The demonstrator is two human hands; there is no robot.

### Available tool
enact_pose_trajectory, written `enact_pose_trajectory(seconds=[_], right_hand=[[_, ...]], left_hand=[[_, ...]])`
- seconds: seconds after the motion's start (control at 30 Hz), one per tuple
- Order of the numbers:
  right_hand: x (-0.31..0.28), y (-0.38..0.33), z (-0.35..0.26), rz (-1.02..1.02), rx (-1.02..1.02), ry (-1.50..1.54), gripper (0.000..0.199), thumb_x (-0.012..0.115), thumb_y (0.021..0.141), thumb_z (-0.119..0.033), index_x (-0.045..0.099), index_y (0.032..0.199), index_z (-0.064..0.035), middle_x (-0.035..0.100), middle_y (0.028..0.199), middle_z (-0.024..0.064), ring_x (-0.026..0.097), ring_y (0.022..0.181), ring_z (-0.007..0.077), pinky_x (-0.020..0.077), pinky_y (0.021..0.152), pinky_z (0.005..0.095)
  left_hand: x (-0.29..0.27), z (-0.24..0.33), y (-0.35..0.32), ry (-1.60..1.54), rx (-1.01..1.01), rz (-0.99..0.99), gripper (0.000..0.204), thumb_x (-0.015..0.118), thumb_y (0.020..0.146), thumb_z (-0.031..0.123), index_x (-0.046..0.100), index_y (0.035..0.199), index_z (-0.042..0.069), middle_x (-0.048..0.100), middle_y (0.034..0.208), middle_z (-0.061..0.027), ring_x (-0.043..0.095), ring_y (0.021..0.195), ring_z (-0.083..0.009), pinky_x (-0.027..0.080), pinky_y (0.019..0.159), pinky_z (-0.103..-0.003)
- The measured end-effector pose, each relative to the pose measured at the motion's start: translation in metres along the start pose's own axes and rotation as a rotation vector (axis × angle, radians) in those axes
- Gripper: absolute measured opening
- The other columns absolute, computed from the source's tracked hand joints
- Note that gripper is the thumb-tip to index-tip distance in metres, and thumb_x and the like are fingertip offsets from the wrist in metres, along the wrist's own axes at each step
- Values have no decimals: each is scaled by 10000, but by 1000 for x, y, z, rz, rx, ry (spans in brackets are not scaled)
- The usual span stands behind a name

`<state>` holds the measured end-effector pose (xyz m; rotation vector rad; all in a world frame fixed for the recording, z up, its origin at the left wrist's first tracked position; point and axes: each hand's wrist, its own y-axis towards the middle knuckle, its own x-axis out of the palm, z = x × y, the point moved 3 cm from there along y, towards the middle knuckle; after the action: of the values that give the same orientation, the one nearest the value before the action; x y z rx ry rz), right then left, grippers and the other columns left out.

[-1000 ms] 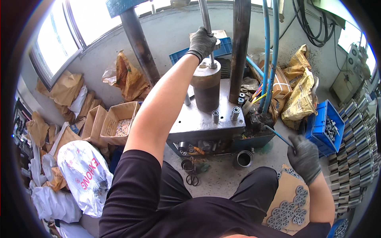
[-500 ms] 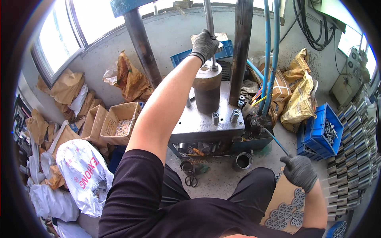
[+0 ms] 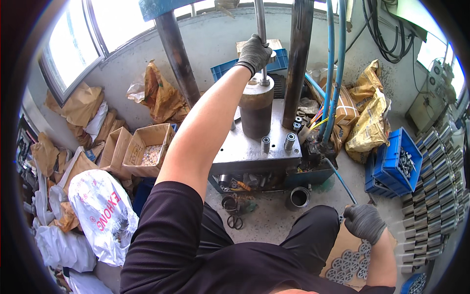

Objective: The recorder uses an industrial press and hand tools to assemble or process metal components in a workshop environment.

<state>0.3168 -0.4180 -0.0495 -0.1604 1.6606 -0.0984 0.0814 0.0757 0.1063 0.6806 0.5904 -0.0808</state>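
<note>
My left hand (image 3: 254, 53), in a dark grey glove, is closed round a vertical metal rod (image 3: 260, 22) of the press. A small round metal part shows at its right edge, mostly hidden by the fingers. The rod's lower end meets the top of a thick steel cylinder (image 3: 257, 115), which stands upright on the metal press table (image 3: 232, 149). Low on the right, my gloved right hand (image 3: 364, 223) is wrapped round the end of a thin blue lever (image 3: 341, 181) that runs up to the base of the press.
Short metal sleeves (image 3: 290, 141) stand on the table's front edge. Dark posts (image 3: 297, 63) and blue hoses (image 3: 338, 73) rise behind. To the right are a blue crate (image 3: 391, 179) and stacked metal tubes (image 3: 431, 196). Spoked discs (image 3: 347, 264) lie on cardboard; a black-mouthed can (image 3: 298, 198) sits below.
My right hand has moved down and slightly left, and the lever's end has dropped with it. My left hand stays at the rod.
</note>
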Motion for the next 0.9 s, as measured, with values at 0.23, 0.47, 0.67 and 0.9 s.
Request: enact_pose_trajectory(seconds=[0.23, 0.47, 0.67, 0.9], right_hand=[[-18, 4, -2, 227, -8, 101, 223, 659, 861, -224, 788, 948, -65, 745, 912, 186, 729, 851, 396, 588, 805, 490], [-1, 1, -1, -151, 1, -67, 239, 661, 867, -189, 785, 1028, -63, 752, 959, 191, 735, 872, 393, 589, 813, 487], [-21, 8, 2, 222, 8, 115, 237, 665, 872, -204, 786, 1018, -62, 751, 964, 203, 733, 874, 398, 586, 825, 496], [-8, 4, 3, -73, 3, 36, 211, 659, 885, -195, 782, 1006, -72, 746, 958, 214, 730, 854, 403, 580, 809, 506]], left_hand=[[3, 5, -1, -48, -48, -2, 288, 711, 920, 142, 586, 1133, -5, 754, 951, -199, 778, 917, -344, 652, 824, -408], [-8, 14, -10, 9, -47, 11, 291, 712, 912, 148, 591, 1125, -8, 759, 940, -199, 781, 928, -338, 645, 828, -412], [-3, 11, -6, 47, -34, 26, 294, 712, 905, 154, 606, 1124, -11, 763, 940, -216, 782, 915, -338, 633, 820, -413], [-7, 19, -13, -15, -49, 16, 302, 715, 906, 162, 617, 1125, -21, 763, 915, -210, 786, 901, -334, 634, 818, -408]])
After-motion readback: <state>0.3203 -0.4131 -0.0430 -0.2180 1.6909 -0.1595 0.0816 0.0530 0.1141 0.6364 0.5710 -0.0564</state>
